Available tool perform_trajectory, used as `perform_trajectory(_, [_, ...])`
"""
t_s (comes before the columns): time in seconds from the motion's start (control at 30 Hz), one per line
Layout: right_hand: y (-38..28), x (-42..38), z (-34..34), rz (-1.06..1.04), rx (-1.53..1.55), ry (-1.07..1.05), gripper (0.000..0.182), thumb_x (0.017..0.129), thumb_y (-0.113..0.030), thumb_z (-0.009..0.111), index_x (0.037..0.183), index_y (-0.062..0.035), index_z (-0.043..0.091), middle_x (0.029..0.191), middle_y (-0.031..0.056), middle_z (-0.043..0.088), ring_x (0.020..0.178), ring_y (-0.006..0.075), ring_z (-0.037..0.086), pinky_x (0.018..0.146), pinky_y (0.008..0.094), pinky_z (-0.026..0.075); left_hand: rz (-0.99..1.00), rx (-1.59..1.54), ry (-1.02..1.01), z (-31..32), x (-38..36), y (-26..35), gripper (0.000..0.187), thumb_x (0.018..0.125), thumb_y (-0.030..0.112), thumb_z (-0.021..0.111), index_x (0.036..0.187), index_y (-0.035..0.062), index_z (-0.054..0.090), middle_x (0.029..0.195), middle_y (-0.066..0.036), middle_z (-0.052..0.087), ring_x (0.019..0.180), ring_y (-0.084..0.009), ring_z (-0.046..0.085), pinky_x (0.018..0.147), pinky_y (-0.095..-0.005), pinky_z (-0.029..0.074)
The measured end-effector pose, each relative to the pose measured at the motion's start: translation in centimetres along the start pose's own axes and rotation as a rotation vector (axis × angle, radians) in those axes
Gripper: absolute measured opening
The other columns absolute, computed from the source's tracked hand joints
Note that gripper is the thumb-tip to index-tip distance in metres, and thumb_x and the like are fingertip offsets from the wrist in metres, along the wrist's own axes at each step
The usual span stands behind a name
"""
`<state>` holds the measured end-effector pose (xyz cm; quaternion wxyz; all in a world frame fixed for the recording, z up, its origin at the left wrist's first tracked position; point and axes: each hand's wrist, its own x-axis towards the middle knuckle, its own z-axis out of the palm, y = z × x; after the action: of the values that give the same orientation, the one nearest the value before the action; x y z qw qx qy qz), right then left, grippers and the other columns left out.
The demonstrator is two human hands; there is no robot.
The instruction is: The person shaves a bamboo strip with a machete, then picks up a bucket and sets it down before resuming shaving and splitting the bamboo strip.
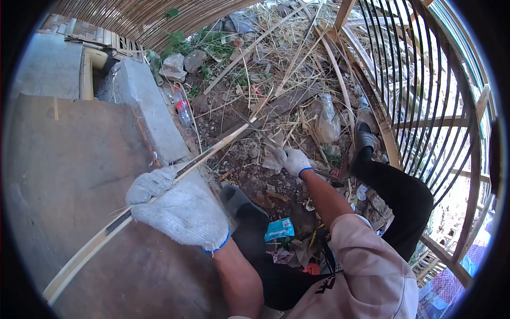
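A long, pale bamboo strip (212,150) runs diagonally from the lower left to the middle of the head view, with dark patches along it. My left hand (178,207), in a white knitted glove with a blue cuff, is closed around the strip over the brown board. Lower and to the right of the strip's far part, my gloved right hand (296,161) is closed on a slim tool that looks like a knife (270,139). Its thin blade points up and left to the strip, where it seems to touch. The fingers partly hide the handle.
A brown board (79,159) and concrete block (146,106) lie left. Straw, stones, a plastic bottle (182,106), a clear bag (328,121) and a blue packet (279,229) litter the ground. A slatted frame (419,90) curves along the right, near my slippered foot (364,136).
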<state>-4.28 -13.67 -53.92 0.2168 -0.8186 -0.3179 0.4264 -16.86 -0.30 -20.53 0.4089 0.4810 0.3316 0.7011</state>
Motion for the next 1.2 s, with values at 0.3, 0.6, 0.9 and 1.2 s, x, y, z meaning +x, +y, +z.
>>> perform_trajectory(0.3, [2.2,2.6,-2.9,0.196,0.074,-0.17,0.083,0.102,-0.066,0.033,0.111,0.0075,0.07,0.112,0.0344,0.067,0.113,0.0467,0.063,0.099,0.0499,0.046,-0.067,-0.234,-0.05,-1.6,1.5,0.3,0.04,0.108,0.043,0.039,0.079,0.0158,0.033,0.078,0.0,0.026,0.071,-0.0154,0.028,0.066,-0.0345,0.027])
perform_trajectory(0.6, [-5.1,-8.0,-3.9,-0.151,0.146,-0.11,0.055,0.104,-0.045,0.042,0.104,0.0005,0.072,0.092,0.0293,0.07,0.093,0.0475,0.067,0.087,0.0523,0.051,-0.094,-0.221,-0.005,-1.5,0.8,0.9,0.055,0.106,0.058,0.039,0.071,0.0171,0.026,0.073,0.002,0.023,0.066,-0.0137,0.024,0.06,-0.0333,0.022])
perform_trajectory(0.9, [-6.6,-7.9,-4.4,-0.172,0.113,-0.122,0.041,0.1,-0.043,0.05,0.097,-0.0075,0.07,0.084,0.0232,0.07,0.085,0.0452,0.067,0.08,0.0544,0.052,-0.086,-0.199,0.04,-0.2,0.6,0.9,0.055,0.106,0.058,0.038,0.071,0.0172,0.026,0.073,0.002,0.023,0.067,-0.0136,0.022,0.061,-0.0329,0.022])
perform_trajectory(1.2, [1.2,-2.3,-3.0,0.071,0.012,-0.093,0.072,0.103,-0.059,0.033,0.102,0.0009,0.074,0.103,0.0313,0.069,0.102,0.0475,0.066,0.094,0.0514,0.049,-0.031,-0.236,0.087,1.5,-0.4,0.8,0.055,0.106,0.057,0.038,0.07,0.0174,0.025,0.07,0.002,0.02,0.064,-0.0138,0.021,0.059,-0.0326,0.02])
